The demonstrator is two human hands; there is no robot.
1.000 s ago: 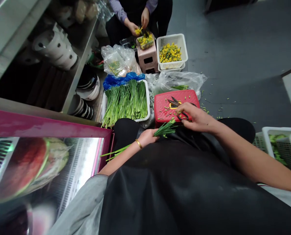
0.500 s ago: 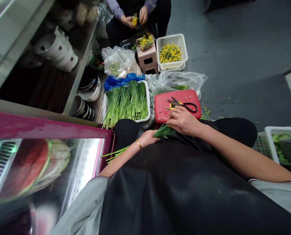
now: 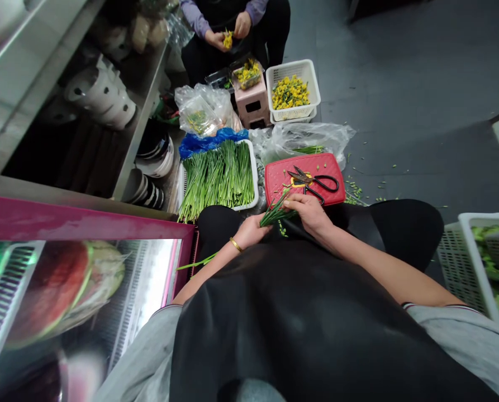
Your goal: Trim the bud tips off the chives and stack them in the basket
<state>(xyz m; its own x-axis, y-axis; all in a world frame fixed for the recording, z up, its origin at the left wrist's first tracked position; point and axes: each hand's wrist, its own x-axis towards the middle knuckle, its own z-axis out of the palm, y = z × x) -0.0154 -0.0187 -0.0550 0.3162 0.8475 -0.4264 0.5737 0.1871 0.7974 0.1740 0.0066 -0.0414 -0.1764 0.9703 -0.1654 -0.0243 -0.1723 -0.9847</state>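
Note:
My left hand (image 3: 250, 231), with a gold bracelet at the wrist, is closed around a bunch of flowering chives (image 3: 273, 214). The long stalks stick out behind the wrist, over my left forearm. The fingers of my right hand (image 3: 311, 214) pinch at the tip end of the bunch. Small cut chive buds (image 3: 282, 228) show just below, against my black apron (image 3: 316, 312). Beyond my right hand, black-handled scissors (image 3: 310, 180) lie partly spread on a red stool top (image 3: 276, 167) sprinkled with green bits.
Left of the stool, a white basket (image 3: 255, 178) holds many chives. Behind are a plastic bag (image 3: 328, 134) and a white basket of yellow flowers (image 3: 314, 92). A co-worker's hands (image 3: 215, 39) hold yellow flowers. A lit display fridge (image 3: 140, 279) stands left; a crate (image 3: 459, 257) stands right.
My right hand has drawn back from beside the scissors, uncovering their handles. The bunch now points more upward, and loose buds show beneath it.

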